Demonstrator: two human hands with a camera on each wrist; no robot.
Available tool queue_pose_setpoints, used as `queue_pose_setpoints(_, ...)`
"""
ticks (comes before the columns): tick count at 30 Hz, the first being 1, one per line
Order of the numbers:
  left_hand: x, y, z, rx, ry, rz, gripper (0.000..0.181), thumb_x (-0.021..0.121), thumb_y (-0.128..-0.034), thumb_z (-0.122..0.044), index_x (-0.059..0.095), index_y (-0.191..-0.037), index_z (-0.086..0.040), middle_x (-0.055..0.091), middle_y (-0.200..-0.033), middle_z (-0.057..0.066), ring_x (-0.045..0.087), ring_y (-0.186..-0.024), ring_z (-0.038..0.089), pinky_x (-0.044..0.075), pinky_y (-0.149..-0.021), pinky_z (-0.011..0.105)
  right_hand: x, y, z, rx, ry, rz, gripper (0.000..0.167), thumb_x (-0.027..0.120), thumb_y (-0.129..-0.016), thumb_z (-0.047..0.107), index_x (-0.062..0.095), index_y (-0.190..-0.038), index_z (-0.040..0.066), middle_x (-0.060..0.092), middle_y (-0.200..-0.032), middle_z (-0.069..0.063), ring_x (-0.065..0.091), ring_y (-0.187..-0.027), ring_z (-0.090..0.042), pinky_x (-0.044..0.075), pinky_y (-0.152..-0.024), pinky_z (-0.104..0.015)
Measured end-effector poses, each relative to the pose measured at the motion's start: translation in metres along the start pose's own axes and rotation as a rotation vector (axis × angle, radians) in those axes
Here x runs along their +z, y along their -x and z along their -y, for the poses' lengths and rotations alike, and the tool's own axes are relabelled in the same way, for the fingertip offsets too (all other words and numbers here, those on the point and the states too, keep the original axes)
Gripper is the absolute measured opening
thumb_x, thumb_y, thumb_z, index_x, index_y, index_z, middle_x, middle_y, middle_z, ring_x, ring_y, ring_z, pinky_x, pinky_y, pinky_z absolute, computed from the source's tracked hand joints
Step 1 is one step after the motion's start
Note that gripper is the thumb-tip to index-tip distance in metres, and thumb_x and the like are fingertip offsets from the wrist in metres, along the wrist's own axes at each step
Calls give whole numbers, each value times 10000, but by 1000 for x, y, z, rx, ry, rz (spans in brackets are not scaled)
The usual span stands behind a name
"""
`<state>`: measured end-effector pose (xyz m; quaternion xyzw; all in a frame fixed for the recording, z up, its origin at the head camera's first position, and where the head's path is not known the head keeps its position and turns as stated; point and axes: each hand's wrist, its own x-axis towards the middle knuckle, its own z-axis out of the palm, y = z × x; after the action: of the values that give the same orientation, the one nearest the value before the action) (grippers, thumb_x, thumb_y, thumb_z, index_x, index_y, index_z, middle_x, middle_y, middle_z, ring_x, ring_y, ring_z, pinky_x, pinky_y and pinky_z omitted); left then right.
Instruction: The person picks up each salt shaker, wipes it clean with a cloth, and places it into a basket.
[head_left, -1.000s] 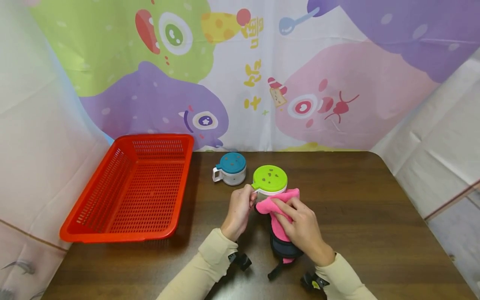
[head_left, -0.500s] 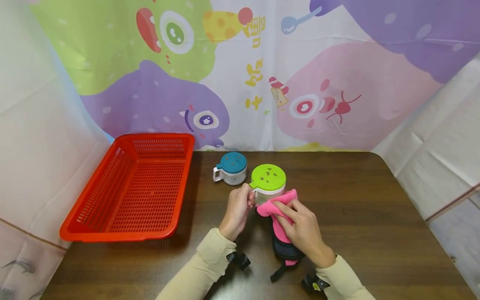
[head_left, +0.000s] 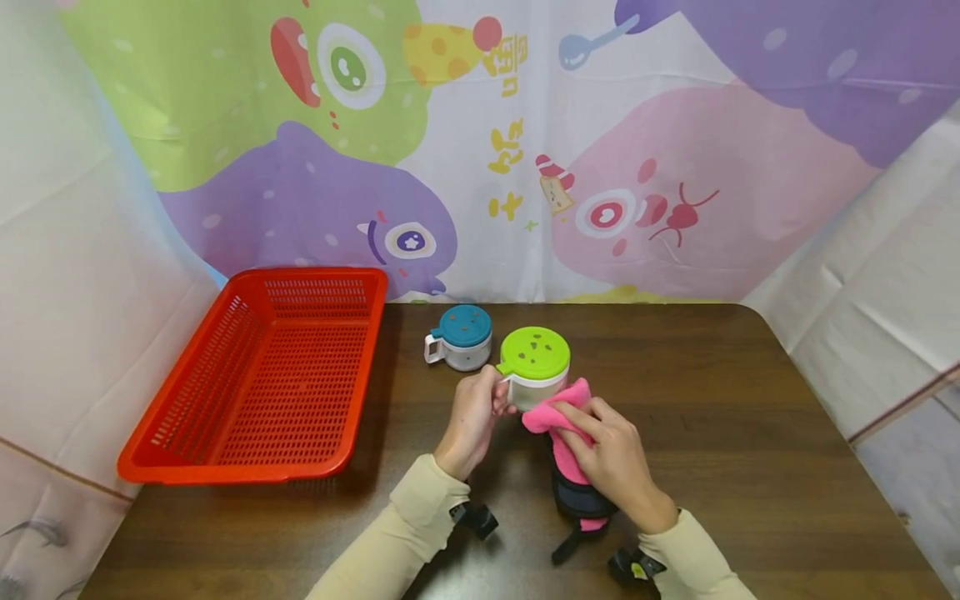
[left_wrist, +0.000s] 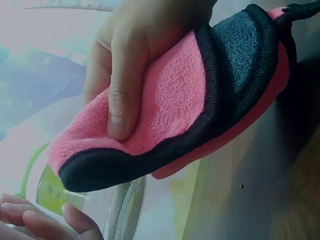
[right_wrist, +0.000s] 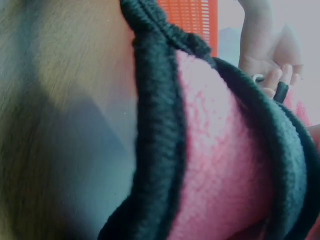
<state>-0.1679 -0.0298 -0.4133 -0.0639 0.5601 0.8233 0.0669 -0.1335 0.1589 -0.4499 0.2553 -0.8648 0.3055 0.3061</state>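
Taking the green-lidded jar (head_left: pixel 535 365) as the centre of a clock, my left hand (head_left: pixel 471 417) is at about eight o'clock, its fingers curled around the jar's white handle (head_left: pixel 509 381). The jar is upright or nearly so over the brown table (head_left: pixel 735 417); I can't tell whether its base touches the wood. Dark marks (head_left: pixel 533 345) dot its lid.

My right hand (head_left: pixel 611 450), between four and five o'clock, pinches a pink cloth (head_left: pixel 551 418). The left wrist view shows my thumb (left_wrist: pixel 122 107) pressed on the fluffy pile, with my other fingers behind it. The cloth lies folded, with a black border (left_wrist: pixel 100 167) and a dark grey panel (left_wrist: pixel 237 50). Its upper end overlaps the jar's lower wall at five o'clock, though I can't tell how firmly it touches. The rest hangs back towards six o'clock, ending in a black strap (head_left: pixel 567 546).

Near my jar, at ten o'clock, a smaller blue-lidded jar (head_left: pixel 465 337) stands on the table, its own handle pointing to nine. Well apart at nine o'clock sits a red plastic basket (head_left: pixel 232 473) with slotted sides. At twelve o'clock hangs a cartoon-printed backdrop (head_left: pixel 487 258). Both my arms wear cream sleeves (head_left: pixel 405 521).
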Motion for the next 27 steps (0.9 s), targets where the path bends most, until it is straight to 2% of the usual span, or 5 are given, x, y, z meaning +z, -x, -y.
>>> queue_pose_setpoints(10,-5,1,-2,-12,19,-12,288,375,-860,-86,409,-574,-97,358,-517,-39,376,-518,104,452,-583,235,-4,1,-3,50,-4,-23,411,849,-659,48,750,-1056,88,530,-742,-8,363,-607,-19,278,-518,-110)
queue_pose_setpoints(17,-7,1,0,-29,15,0,310,366,-877,-95,408,-570,-104,356,-518,-41,377,-519,109,456,-591,240,-11,-4,-6,115,-110,-92,383,843,-642,0,751,-1012,47,553,-710,-19,407,-610,-39,299,-525,-121)
queue_pose_setpoints(22,-8,2,1,-31,14,3,309,362,-877,-88,403,-571,-105,353,-517,-44,370,-516,111,454,-594,243,-16,-7,-4,168,-199,-114,373,825,-665,-25,750,-1022,53,549,-701,3,410,-617,-34,303,-508,-123)
queue_pose_setpoints(27,-9,3,1,-24,21,13,300,362,-873,-84,397,-576,-105,350,-516,-49,365,-515,106,451,-594,242,-18,-10,-3,199,-245,-138,352,807,-681,-46,745,-1019,30,559,-699,-14,406,-626,-27,311,-499,-153)
